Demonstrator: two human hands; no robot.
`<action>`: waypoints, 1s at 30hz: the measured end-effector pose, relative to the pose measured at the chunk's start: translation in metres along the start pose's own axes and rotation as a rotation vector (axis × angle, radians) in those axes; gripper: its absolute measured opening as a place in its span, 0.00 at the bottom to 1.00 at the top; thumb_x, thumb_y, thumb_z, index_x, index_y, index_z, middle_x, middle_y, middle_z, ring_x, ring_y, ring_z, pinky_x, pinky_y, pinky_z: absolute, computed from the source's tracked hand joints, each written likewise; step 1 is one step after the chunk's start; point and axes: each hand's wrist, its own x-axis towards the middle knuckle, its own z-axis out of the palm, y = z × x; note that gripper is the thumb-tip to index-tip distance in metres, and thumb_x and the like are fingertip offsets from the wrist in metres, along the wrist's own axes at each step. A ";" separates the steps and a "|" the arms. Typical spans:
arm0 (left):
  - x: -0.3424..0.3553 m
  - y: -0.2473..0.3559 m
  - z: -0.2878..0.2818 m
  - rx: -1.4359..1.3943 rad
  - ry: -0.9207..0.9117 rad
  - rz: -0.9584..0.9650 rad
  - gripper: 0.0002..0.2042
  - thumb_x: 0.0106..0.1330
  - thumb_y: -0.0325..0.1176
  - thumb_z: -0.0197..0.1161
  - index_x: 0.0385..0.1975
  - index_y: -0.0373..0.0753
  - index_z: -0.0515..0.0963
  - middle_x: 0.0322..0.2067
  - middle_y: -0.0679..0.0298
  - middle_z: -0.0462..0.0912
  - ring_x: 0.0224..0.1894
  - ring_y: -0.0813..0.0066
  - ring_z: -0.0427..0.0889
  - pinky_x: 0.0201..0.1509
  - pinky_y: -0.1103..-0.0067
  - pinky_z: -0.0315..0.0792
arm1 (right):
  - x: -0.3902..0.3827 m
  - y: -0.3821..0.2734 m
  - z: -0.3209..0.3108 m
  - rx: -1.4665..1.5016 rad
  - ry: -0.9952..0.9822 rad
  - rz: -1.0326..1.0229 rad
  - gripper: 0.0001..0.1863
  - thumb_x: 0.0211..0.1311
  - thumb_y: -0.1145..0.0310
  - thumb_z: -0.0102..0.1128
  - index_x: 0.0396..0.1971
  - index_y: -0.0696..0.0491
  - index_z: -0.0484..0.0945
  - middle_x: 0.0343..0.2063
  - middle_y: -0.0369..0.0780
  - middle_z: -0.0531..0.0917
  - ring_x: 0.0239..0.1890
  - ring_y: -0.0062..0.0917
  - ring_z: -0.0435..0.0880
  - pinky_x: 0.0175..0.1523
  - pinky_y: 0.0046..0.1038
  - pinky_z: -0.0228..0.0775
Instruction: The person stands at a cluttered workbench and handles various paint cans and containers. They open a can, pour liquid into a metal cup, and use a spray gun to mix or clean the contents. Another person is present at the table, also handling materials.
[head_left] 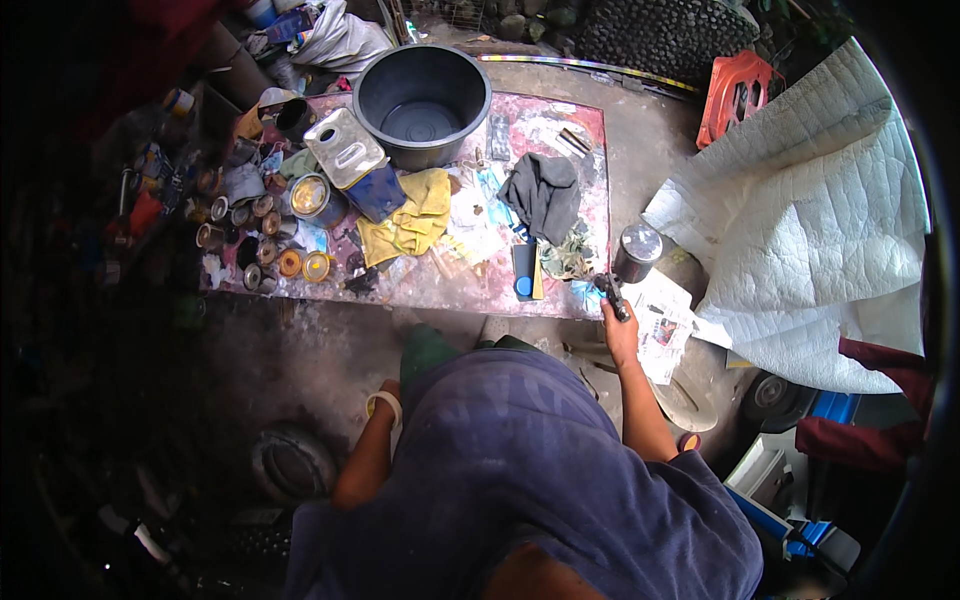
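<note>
My right hand (618, 330) is closed on a dark metal tool, apparently a spray gun (612, 292), at the right edge of the paint-stained table (400, 290). Just beyond it stands a round can (636, 255), with newspaper (660, 330) below. Near the tool lie a crumpled camouflage cloth (570, 258), a dark grey rag (540, 195) and a narrow board with a blue round piece (525, 275). My left hand (390, 390) hangs low beside my leg, a cream ring around the wrist; its fingers are mostly hidden.
A large black tub (420, 140), yellow cloth (405, 220), metal container (350, 150) and several paint cans (290, 262) crowd the table. A silver padded sheet (800, 230) and orange plastic object (730, 95) are at right; a tyre (290, 460) lies lower left.
</note>
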 end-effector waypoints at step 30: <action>-0.107 -0.262 0.018 -2.683 1.137 -1.114 0.27 0.73 0.63 0.48 0.54 0.45 0.72 0.45 0.63 0.82 0.46 0.67 0.81 0.46 0.70 0.77 | -0.019 -0.008 0.066 0.189 0.243 -0.018 0.20 0.69 0.54 0.60 0.22 0.53 0.76 0.16 0.28 0.66 0.18 0.15 0.61 0.24 0.26 0.50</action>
